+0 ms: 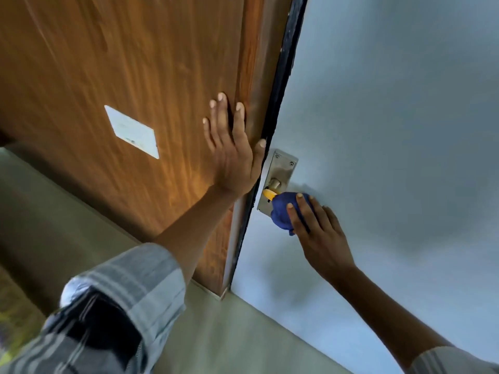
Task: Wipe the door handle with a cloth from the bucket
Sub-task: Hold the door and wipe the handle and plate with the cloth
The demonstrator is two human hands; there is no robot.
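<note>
A steel door handle plate point(280, 168) is fixed near the edge of the pale blue door point(391, 130). My right hand point(318, 233) presses a dark blue cloth point(282, 211) against the lower part of the plate, covering the lever. A yellow piece point(268, 194) shows beside the cloth, under the round spindle. My left hand point(232, 152) lies flat with fingers spread on the brown wooden panel point(121, 76), its thumb at the dark door edge. No bucket is in view.
A pale rectangular plate point(132, 132) is mounted on the wooden panel to the left. The dark door edge point(280, 85) runs between panel and door. Greyish floor point(243, 333) lies below.
</note>
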